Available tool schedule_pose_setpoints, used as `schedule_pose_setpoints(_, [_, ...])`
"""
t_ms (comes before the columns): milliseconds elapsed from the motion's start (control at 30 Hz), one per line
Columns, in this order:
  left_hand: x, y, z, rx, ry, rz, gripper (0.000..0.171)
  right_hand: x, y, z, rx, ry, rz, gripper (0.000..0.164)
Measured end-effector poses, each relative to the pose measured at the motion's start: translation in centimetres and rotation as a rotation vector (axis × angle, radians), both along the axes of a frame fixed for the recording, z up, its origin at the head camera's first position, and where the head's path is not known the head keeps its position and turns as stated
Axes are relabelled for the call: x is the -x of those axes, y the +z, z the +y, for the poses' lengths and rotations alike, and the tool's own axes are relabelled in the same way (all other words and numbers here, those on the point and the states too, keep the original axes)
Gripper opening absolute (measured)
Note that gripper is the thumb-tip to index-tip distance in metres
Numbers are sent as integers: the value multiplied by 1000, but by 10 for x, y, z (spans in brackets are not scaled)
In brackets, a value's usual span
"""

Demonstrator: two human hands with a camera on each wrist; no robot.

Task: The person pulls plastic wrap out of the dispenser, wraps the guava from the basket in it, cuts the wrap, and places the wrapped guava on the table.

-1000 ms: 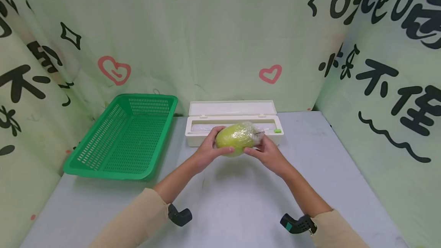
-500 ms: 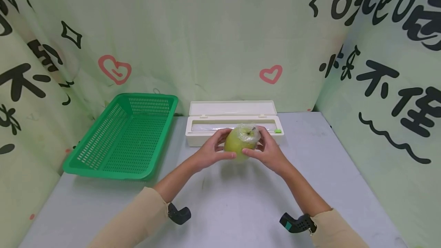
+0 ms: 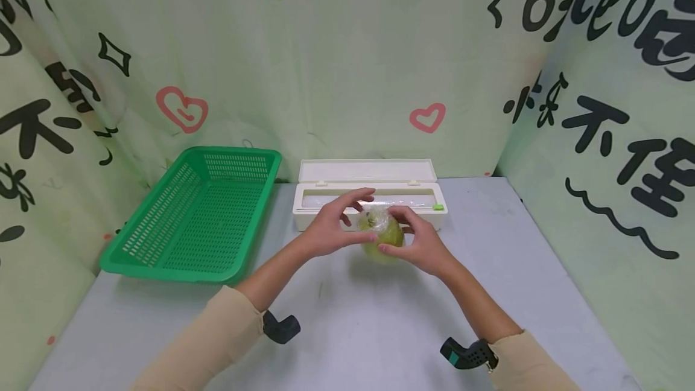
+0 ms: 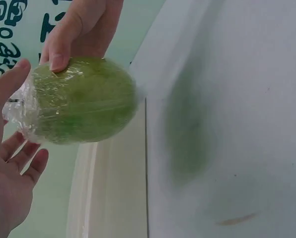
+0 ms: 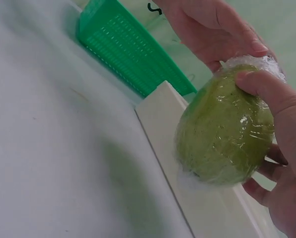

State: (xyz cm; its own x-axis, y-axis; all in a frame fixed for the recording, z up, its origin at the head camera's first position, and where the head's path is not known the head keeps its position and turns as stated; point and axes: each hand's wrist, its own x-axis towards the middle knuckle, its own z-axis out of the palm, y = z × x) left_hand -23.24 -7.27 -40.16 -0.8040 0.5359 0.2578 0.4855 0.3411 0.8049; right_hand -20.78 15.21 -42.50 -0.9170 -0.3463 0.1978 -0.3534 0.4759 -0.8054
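Observation:
A yellow-green oval fruit (image 3: 387,233), wrapped in clear cling film, is held above the table in front of the white film dispenser. My right hand (image 3: 423,249) grips its right side, thumb on the near face and fingers behind. In the right wrist view the film bunches at one end of the fruit (image 5: 222,131). My left hand (image 3: 332,227) is spread at the fruit's left, fingers raised and apart from it, its thumb close to the near side. The left wrist view shows the left hand (image 4: 11,183) around the bunched film end; whether it touches is unclear.
Behind the hands stands the white cling film dispenser (image 3: 312,220), its lid raised and a green slider (image 3: 437,207) at its right. A green plastic basket (image 3: 174,276) sits to the left. Printed curtains (image 3: 336,65) border the table (image 3: 358,330).
The fruit has turned so its stem end swings from the right toward the left and up. My left hand has loosened from it and lifted its fingers; the right hand keeps its grip.

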Motion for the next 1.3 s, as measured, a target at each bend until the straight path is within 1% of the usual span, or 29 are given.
schedule_pose_setpoints(100, [-1,3,0,46,-49,25,74,0,-2,1,-42,17,31,65])
schedule_pose_setpoints(200, [-2,5,0,96,-88,42,59,0,-4,1,-63,16,31,67])
schedule_pose_setpoints(267, [-3,5,0,119,-95,52,48,0,-4,1,-72,12,25,70])
schedule_pose_setpoints(333, [-4,5,0,122,-89,60,39,0,-4,1,-67,8,10,73])
schedule_pose_setpoints(433, [-4,2,-1,82,-62,51,33,0,-5,2,-51,6,-15,75])
schedule_pose_setpoints(500, [-3,0,-2,31,-40,28,32,0,-5,4,-43,10,-34,77])
schedule_pose_setpoints(600, [-1,-3,-4,-53,4,-36,31,-1,-7,7,-44,20,-66,82])
schedule_pose_setpoints(700, [1,-4,-6,-118,54,-105,30,-2,-9,11,-51,4,-96,89])
schedule_pose_setpoints(833, [1,-4,-8,-144,136,-172,28,-3,-10,14,0,-19,-104,88])
schedule_pose_setpoints(933, [0,-4,-8,-140,163,-202,30,-2,-9,16,52,-9,-96,82])
schedule_pose_setpoints(1033, [0,-5,-8,-129,139,-201,36,-2,-8,19,85,-2,-113,76])
schedule_pose_setpoints(1200, [0,-6,-11,-164,20,-192,51,0,-7,25,125,1,-147,73])
schedule_pose_setpoints(1233, [0,-6,-12,-176,-6,-192,52,0,-6,27,127,1,-149,74])
schedule_pose_setpoints(1300, [0,-7,-12,-181,-30,-180,51,0,-6,28,128,2,-150,74])
